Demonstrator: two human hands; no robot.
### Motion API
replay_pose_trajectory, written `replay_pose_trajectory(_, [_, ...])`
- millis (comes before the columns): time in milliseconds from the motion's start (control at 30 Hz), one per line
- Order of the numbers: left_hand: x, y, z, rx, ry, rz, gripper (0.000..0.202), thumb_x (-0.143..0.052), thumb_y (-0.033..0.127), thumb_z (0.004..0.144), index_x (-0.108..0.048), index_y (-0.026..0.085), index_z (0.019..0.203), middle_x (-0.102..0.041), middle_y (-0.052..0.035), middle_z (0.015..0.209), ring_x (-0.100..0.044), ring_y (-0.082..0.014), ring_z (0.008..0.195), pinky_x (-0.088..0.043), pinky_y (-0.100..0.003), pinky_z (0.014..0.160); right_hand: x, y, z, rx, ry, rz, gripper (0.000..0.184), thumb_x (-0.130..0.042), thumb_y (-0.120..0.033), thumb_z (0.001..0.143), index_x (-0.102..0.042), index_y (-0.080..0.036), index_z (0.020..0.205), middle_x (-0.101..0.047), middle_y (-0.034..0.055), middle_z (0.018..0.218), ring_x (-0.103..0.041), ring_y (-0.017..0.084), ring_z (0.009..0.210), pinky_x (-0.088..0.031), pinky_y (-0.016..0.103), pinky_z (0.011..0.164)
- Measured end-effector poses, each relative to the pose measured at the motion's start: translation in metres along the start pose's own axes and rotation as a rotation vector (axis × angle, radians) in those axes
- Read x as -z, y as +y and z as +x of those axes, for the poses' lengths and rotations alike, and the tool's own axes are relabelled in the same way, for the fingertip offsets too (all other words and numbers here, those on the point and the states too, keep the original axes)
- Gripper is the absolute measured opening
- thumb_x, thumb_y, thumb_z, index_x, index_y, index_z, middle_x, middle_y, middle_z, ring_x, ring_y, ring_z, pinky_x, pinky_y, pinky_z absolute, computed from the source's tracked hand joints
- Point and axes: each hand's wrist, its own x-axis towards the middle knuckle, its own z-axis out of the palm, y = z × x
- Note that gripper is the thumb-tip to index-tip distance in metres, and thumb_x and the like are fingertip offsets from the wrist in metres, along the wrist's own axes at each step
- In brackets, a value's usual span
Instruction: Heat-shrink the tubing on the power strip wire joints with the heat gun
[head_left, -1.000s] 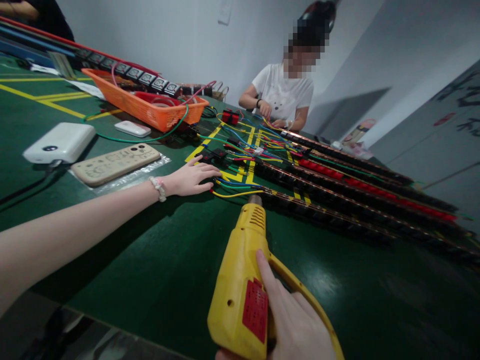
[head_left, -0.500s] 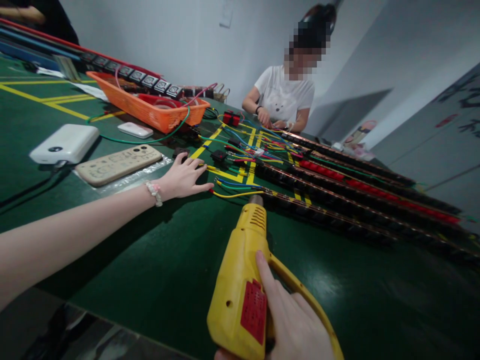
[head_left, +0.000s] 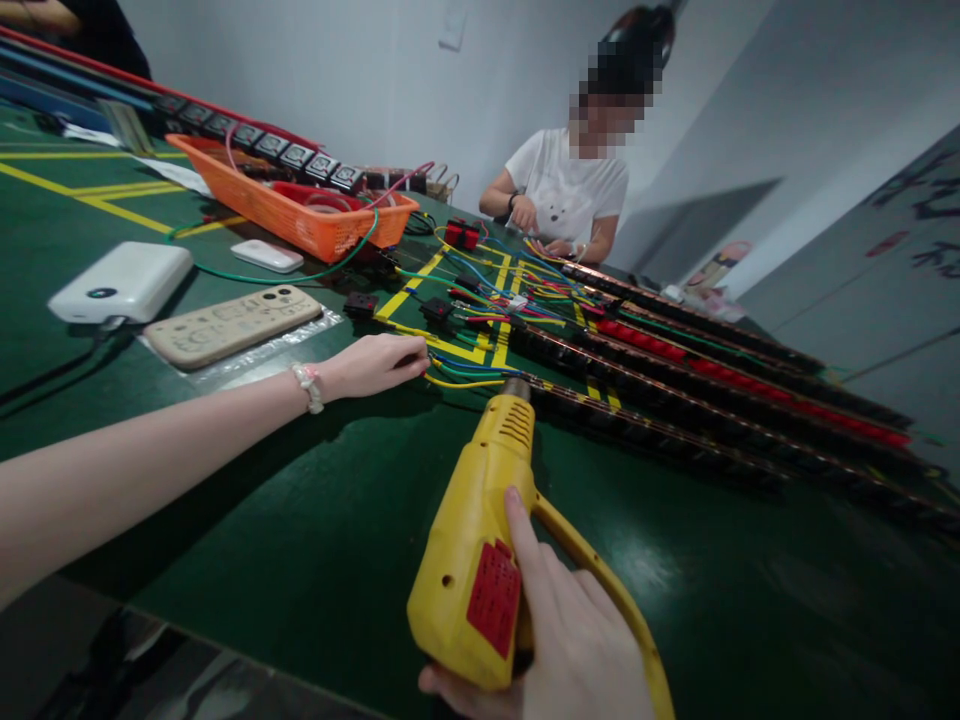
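- On the green table (head_left: 300, 560), thin, smooth-coated wires (head_left: 465, 386) are laid beside a long, ridged dark strip (head_left: 645, 428).
- Wire ends are pinched by the left hand (head_left: 382, 365); how many cannot be told.
- Yellow heat gun (head_left: 465, 510), hard-shelled and slotted, is gripped by the right hand (head_left: 577, 620), its metal nozzle (head_left: 516, 388) pointed toward the wires.
- Step judged: wires held for the nozzle. A steady pinch, kept clear of it, is called for next.
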Motion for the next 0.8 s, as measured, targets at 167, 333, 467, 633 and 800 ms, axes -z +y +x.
replay_pose_trajectory(167, [-0.001, 0.001, 0.003, 0.044, 0.064, -0.215, 0.036, -0.033, 0.042, 0.088, -0.048, 0.011, 0.076, -0.048, -0.0008, 0.067, -0.039, -0.0041, 0.058, -0.029, -0.016, 0.055, -0.003, -0.002, 0.000, -0.006, 0.019, 0.001, 0.112, -0.036, -0.086, 0.057, -0.014, -0.017, 0.142, -0.056, 0.0057, 0.087, -0.050, 0.011, 0.067, -0.041, 0.024, 0.064])
replay_pose_trajectory(333, [0.001, 0.006, 0.003, 0.180, 0.047, -0.492, 0.042, -0.030, 0.049, 0.088, -0.047, 0.011, 0.078, -0.043, -0.0002, 0.065, -0.039, -0.0039, 0.057, -0.032, -0.016, 0.053, -0.004, -0.007, 0.000, 0.007, 0.036, -0.006, 0.109, -0.030, -0.086, 0.059, -0.014, -0.017, 0.142, -0.055, 0.0050, 0.081, -0.049, 0.011, 0.064, -0.040, 0.024, 0.063])
replay_pose_trajectory(467, [0.002, 0.002, 0.005, 0.253, -0.039, -0.693, 0.054, -0.026, 0.053, 0.088, -0.056, 0.009, 0.086, -0.044, -0.0021, 0.068, -0.041, -0.0042, 0.060, -0.033, -0.016, 0.053, -0.005, -0.016, 0.002, 0.050, 0.029, -0.059, 0.091, -0.039, -0.066, 0.072, -0.012, -0.015, 0.142, -0.051, 0.0039, 0.074, -0.048, 0.010, 0.062, -0.037, 0.024, 0.062])
replay_pose_trajectory(633, [0.002, -0.003, 0.007, 0.270, -0.051, -0.734, 0.055, -0.030, 0.055, 0.087, -0.059, 0.008, 0.084, -0.043, -0.0017, 0.065, -0.039, -0.0038, 0.058, -0.032, -0.017, 0.053, -0.010, -0.031, 0.004, 0.115, 0.031, -0.108, 0.072, -0.033, -0.031, 0.078, -0.009, -0.014, 0.143, -0.046, 0.0042, 0.073, -0.045, 0.010, 0.063, -0.035, 0.023, 0.063])
replay_pose_trajectory(800, [0.004, 0.005, 0.006, 0.255, -0.019, -0.690, 0.053, -0.030, 0.052, 0.087, -0.059, 0.008, 0.082, -0.045, -0.0024, 0.065, -0.040, -0.0045, 0.059, -0.032, -0.017, 0.052, -0.013, -0.046, 0.009, 0.139, 0.053, -0.114, 0.071, -0.028, -0.020, 0.076, -0.008, -0.016, 0.143, -0.043, 0.0039, 0.071, -0.043, 0.010, 0.063, -0.035, 0.025, 0.065])
